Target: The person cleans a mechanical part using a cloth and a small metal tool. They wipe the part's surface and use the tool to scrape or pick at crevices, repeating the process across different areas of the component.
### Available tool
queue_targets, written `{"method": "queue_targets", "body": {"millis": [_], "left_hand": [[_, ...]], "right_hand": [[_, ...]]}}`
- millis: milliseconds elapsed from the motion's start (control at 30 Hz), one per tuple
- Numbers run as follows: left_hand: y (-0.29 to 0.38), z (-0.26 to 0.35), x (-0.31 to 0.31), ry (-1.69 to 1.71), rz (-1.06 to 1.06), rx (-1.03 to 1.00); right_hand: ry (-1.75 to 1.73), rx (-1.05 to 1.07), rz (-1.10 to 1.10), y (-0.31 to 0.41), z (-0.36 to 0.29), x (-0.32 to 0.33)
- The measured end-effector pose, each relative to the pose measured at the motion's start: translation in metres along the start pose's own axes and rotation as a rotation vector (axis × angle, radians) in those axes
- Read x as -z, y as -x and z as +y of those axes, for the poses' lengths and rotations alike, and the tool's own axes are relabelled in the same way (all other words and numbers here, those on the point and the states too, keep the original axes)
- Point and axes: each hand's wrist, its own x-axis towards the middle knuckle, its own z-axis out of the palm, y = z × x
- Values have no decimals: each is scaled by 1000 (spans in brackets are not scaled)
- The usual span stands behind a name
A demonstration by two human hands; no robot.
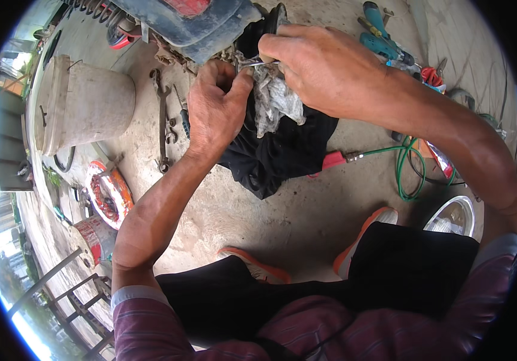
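My right hand [326, 65] grips a thin metal rod-like tool [264, 63], its shaft pointing left toward my other hand. My left hand [220, 99] has thumb and fingers drawn together at the low edge of a dirty dark plastic body panel [204, 34] of what looks like a motorcycle. Whatever lies between those fingertips is too hidden to make out. Beneath the tool hangs a stained white rag [279, 101], and below it lies a bunched black cloth [276, 158]. A round black part [258, 34] sits behind my right fingers.
Left on the concrete lie wrenches [162, 122], a screwdriver-like tool [184, 117] and a large plastic bucket [96, 101]. Rightward are a red air gun [334, 159] with green hose [405, 180], a teal power drill [382, 47], red-handled pliers [432, 76] and a white basin [470, 212].
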Motion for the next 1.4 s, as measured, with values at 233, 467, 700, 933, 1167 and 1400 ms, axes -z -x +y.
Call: {"method": "queue_targets", "body": {"millis": [233, 467, 700, 933, 1167, 1400], "left_hand": [[19, -14, 19, 42, -232, 21], [35, -41, 12, -64, -315, -71], [19, -25, 19, -252, -310, -237], [-2, -7, 14, -319, -310, -200], [28, -42, 1, -255, -366, -88], [30, -68, -13, -234, -309, -224]], "right_hand": [[271, 69, 22, 0, 1, -3], [347, 139, 64, 1, 1, -9], [349, 242, 149, 8, -2, -23], [274, 254, 69, 20, 3, -32], [273, 226, 47, 14, 7, -28], [242, 198, 45, 14, 8, -28]]}}
